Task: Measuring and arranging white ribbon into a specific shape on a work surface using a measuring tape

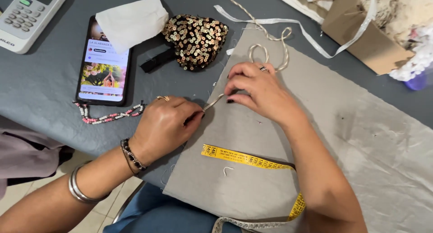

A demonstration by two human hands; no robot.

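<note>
A piece of grey fabric point(343, 138) lies spread over the blue-grey table. My left hand point(164, 124) and my right hand point(257, 91) both pinch a thin beige cord point(213, 103) at the fabric's left edge, the fingertips a short way apart. The cord loops away behind my right hand toward the table's far side, where its coils point(270, 52) rest on the fabric. A yellow measuring tape point(243, 157) runs across the fabric under my right forearm.
A sequined gold-and-black cup-shaped piece point(196, 41) and a smartphone point(104, 66) with a tissue point(131, 22) on it lie at the back left. A remote control point(27, 14) sits far left, a beaded strand point(110, 115) by the phone, a cardboard box point(374, 34) at the back right.
</note>
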